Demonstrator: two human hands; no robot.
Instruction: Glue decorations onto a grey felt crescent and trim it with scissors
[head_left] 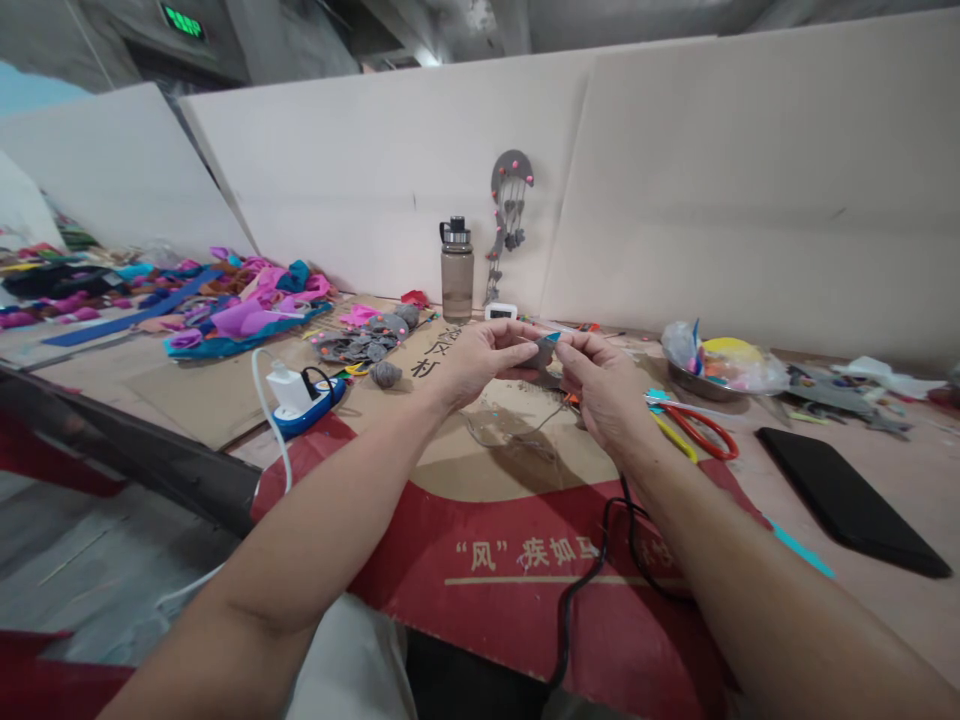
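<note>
above the cardboard sheet [480, 470] | both hands: left hand [480, 362] and right hand [604, 385] pinch one small grey felt piece [545, 350] | scissors [701, 430] beside right hand

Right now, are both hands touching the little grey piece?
Touching. The head view shows the left hand and the right hand pinching the little grey piece between their fingertips.

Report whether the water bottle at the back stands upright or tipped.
Upright: the water bottle stands on its base, black cap on top.
</note>
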